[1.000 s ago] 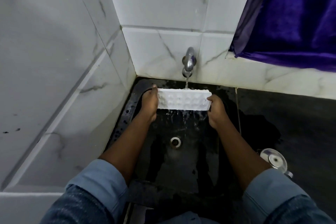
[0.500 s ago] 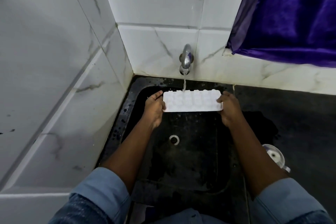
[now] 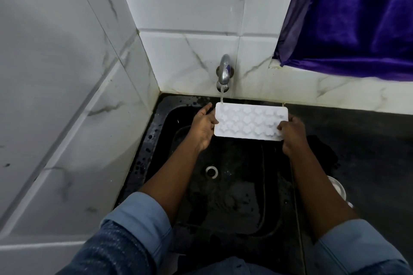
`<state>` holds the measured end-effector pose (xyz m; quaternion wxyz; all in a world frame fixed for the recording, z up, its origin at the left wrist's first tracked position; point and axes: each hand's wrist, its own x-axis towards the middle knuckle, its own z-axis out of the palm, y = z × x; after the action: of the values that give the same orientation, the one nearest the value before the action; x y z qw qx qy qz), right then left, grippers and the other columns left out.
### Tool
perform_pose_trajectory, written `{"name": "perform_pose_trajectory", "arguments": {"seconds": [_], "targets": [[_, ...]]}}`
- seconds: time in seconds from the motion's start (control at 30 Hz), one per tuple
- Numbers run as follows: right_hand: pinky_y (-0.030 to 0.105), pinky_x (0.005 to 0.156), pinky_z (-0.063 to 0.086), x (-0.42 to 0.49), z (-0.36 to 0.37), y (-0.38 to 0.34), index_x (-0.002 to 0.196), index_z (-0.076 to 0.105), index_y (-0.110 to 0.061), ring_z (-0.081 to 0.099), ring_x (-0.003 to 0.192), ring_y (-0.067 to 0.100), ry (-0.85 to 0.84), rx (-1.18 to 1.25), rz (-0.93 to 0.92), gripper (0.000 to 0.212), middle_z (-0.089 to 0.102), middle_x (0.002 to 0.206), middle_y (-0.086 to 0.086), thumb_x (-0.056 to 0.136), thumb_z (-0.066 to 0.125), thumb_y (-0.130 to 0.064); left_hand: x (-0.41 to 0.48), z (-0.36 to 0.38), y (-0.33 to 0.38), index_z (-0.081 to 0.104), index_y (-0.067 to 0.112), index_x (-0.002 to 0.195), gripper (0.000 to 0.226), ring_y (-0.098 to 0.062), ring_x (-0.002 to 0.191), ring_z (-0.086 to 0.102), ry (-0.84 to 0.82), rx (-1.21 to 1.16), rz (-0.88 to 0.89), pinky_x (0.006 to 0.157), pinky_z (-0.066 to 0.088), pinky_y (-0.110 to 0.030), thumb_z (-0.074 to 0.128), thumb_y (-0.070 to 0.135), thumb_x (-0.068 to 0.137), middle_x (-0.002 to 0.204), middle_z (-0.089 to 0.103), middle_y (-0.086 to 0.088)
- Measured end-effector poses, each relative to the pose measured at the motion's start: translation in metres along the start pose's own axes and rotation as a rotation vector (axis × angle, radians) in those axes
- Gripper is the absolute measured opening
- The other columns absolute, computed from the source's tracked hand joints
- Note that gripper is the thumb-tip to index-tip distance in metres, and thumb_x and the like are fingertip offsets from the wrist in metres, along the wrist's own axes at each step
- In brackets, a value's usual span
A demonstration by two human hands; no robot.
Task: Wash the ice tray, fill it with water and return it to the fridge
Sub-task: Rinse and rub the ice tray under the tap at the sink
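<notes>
1. The ice tray [image 3: 250, 124] lies flat, cups up, held in the air over the far part of the sink [image 3: 154, 140], just below the tap [image 3: 224, 71].
2. The left hand [image 3: 204, 126] holds the tray's left short end, thumb on top and fingers mostly straight beneath. The right hand [image 3: 290, 134] pinches the near right corner w/ the thumb on top. Neither hand is free.
3. Change: a sec ago the tray stood tipped on its long edge w/ water running off it into the sink. Half a sec ago it was level, w/ the stream near the middle of its far edge. Now it has slid right, so the stream [image 3: 222, 96] lands on the far-left corner.
4. My reading: rinse-and-dump looks done and filling starts at the left-end cups. How full any cup is, I can't tell (white on white, too small). The fridge step is not yet begun.
5. Around: the drain [image 3: 211, 172] sits in the wet black sink below. To the right is a dark counter [image 3: 368, 152] w/ a steel cup [image 3: 337, 190] near the right forearm, and a purple curtain [image 3: 357, 18] hangs above it. Marbled tiles [image 3: 190, 6] cover the walls behind and left.
6. In the way: nothing stands between tap and tray. The snag is the tap running w/ both hands busy, i.e. one hand must let go to shut it. A full tray may also slop if it tilts.
</notes>
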<state>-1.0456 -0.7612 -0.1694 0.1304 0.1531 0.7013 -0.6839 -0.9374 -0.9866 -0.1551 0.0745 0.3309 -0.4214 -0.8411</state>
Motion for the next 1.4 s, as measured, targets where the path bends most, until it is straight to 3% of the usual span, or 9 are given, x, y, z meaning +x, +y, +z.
{"name": "perform_pose_trajectory", "arguments": {"seconds": [0.1,0.23,0.3,0.6,0.67,0.8,0.97,1.17,1.4], "targets": [[0.019,0.047,0.053,-0.005,0.012,0.005,0.105,0.071,-0.020,0.073,0.068,0.012,-0.053,-0.022,-0.008,0.046,0.073,0.091,-0.003,0.084,0.045,0.013,0.002,-0.011,0.005,0.043,0.011,0.155,0.076,-0.033,0.121,0.069,0.043,0.010,0.003,0.093,0.062,-0.049,0.039,-0.021,0.086,0.143,0.068,-0.014],[0.028,0.060,0.060,-0.014,0.047,0.011,0.094,0.071,-0.029,0.075,0.081,0.014,-0.225,-0.108,-0.031,0.046,0.075,0.095,-0.006,0.086,0.050,0.011,0.002,-0.040,0.021,0.062,0.012,0.126,0.058,-0.022,0.078,0.076,0.172,0.004,0.062,0.054,0.060,-0.031,0.042,-0.019,0.082,0.109,0.077,-0.011],[0.028,0.063,0.061,-0.019,0.067,0.013,0.102,0.072,-0.027,0.075,0.090,0.017,-0.319,-0.137,-0.045,0.044,0.076,0.100,-0.005,0.089,0.053,0.010,0.003,-0.058,0.029,0.066,0.017,0.116,0.051,-0.026,0.085,0.074,0.261,0.031,0.093,0.064,0.063,-0.037,0.045,-0.016,0.084,0.107,0.075,-0.009],[0.024,0.057,0.052,-0.029,0.123,0.031,0.106,0.070,-0.015,0.070,0.080,0.018,-0.413,-0.213,-0.094,0.016,0.074,0.103,0.010,0.098,0.063,-0.004,0.001,-0.109,0.042,0.063,0.008,0.139,0.047,-0.018,0.068,0.055,0.550,0.153,0.193,0.063,0.049,-0.028,0.057,-0.003,0.093,0.091,0.063,-0.008],[0.027,0.065,0.055,-0.028,0.126,0.031,0.108,0.070,-0.012,0.069,0.080,0.017,-0.396,-0.199,-0.105,0.016,0.074,0.103,0.011,0.097,0.064,-0.002,-0.002,-0.108,0.041,0.063,0.005,0.138,0.045,-0.024,0.078,0.062,0.544,0.170,0.218,0.063,0.053,-0.029,0.059,0.000,0.094,0.102,0.065,-0.010],[0.029,0.070,0.059,-0.021,0.127,0.020,0.124,0.067,-0.010,0.071,0.086,0.016,-0.349,-0.134,-0.128,0.028,0.073,0.108,0.007,0.097,0.063,0.000,-0.003,-0.094,0.038,0.052,0.020,0.153,0.055,-0.035,0.136,0.058,0.467,0.236,0.242,0.107,0.050,-0.042,0.061,0.011,0.099,0.152,0.059,-0.013],[0.018,0.060,0.055,-0.007,0.104,0.001,0.124,0.060,-0.017,0.069,0.093,0.011,-0.265,-0.152,-0.190,0.037,0.069,0.112,-0.001,0.094,0.061,0.003,0.002,-0.067,0.036,0.048,0.012,0.151,0.057,-0.028,0.135,0.059,0.322,0.154,0.287,0.111,0.050,-0.043,0.060,0.000,0.097,0.155,0.057,-0.011],[0.042,0.094,0.057,0.002,0.067,0.020,0.133,0.055,-0.010,0.067,0.108,0.024,-0.171,-0.256,-0.210,0.043,0.066,0.120,0.007,0.093,0.059,0.006,-0.002,-0.045,0.016,0.054,0.006,0.142,0.047,-0.022,0.110,0.065,0.303,0.152,0.288,0.087,0.056,-0.032,0.055,-0.007,0.097,0.132,0.069,-0.011],[0.038,0.089,0.053,-0.001,0.048,0.029,0.141,0.049,-0.012,0.062,0.106,0.025,0.033,-0.247,-0.146,0.049,0.062,0.128,0.008,0.094,0.051,-0.002,-0.011,-0.023,-0.010,0.058,0.007,0.138,0.053,-0.012,0.099,0.068,0.188,0.220,0.284,0.071,0.056,-0.017,0.052,-0.016,0.090,0.118,0.073,-0.002]]}}
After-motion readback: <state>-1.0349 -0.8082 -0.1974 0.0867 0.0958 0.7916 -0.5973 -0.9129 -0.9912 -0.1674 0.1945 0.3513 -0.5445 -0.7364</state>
